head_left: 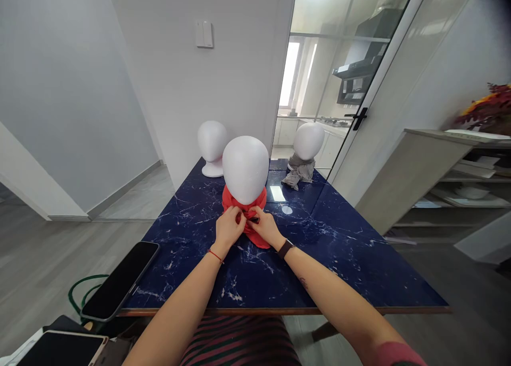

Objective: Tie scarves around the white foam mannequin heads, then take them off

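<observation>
Closest up it's two bare forearms (181, 307), running out to the left hand (228, 227) and right hand (266, 227), both pinching the red scarf (257, 241) at its front. So it's right between them, wrapped just under the middle mannequin head (245, 169). Further out on the blue marbled table (335, 249), there's a plain white head (211, 140) back left and a grey-scarfed head (308, 141) back right.
</observation>
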The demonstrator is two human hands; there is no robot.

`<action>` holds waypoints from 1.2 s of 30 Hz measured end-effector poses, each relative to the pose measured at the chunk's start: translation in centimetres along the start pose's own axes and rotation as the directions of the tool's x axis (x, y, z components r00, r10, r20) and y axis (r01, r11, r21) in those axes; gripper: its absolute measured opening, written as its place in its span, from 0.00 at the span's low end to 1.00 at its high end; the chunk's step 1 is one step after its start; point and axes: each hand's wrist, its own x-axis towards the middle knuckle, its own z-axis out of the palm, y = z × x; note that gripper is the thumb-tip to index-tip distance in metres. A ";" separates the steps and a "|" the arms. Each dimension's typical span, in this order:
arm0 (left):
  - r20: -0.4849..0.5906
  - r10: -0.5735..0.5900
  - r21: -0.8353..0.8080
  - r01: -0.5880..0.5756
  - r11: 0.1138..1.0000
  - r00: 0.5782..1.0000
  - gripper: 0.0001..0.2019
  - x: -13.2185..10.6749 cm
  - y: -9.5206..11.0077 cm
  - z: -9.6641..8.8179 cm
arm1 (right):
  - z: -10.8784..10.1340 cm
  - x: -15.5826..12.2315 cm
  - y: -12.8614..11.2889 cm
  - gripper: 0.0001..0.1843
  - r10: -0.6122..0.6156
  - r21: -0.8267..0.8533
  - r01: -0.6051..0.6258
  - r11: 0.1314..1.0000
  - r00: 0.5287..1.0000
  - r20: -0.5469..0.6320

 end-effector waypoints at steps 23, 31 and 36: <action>-0.069 -0.253 -0.134 0.243 0.961 0.965 0.11 1.0 -1.7 -0.7 | -0.4 0.2 -0.2 0.06 0.137 -0.196 -0.153 0.969 0.986 -0.091; -0.209 -0.540 -0.419 0.424 0.803 0.815 0.10 1.2 -3.4 0.3 | -0.2 0.1 -0.7 0.08 0.160 -0.243 -0.178 0.954 0.983 -0.090; -0.212 -0.593 -0.431 0.470 0.770 0.777 0.07 1.5 -4.9 0.7 | -0.2 0.0 -0.9 0.08 0.137 -0.260 -0.149 0.954 0.988 -0.066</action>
